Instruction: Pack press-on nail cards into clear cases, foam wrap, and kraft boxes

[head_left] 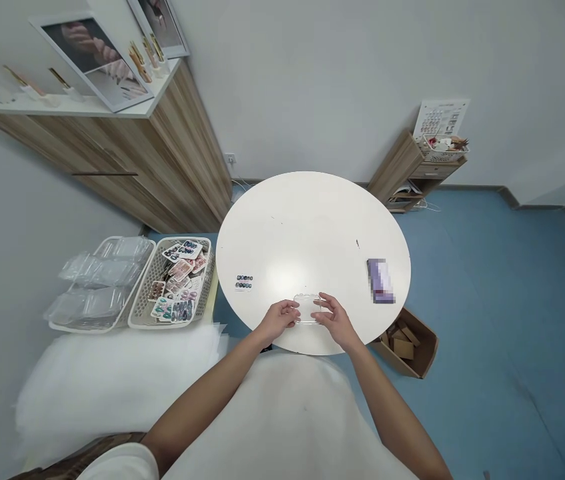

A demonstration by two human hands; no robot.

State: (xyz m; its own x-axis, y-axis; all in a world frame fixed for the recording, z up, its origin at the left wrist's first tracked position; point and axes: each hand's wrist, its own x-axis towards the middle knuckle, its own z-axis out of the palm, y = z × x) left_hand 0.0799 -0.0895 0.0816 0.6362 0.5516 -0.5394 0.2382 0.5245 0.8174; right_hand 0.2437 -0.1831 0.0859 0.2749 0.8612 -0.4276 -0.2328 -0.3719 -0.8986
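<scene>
White table (312,217), blue floor (482,293); left hand (280,317) and right hand (336,320) pinch 1 clear case (307,309) (probably plastic).

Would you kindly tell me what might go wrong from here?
The clear plastic case, between the left hand and right hand, is near the table's close edge; a slip might drop it. The card of nails lies beyond the left hand, where a sweep might knock it. The piled clear containers might slide if bumped.
</scene>
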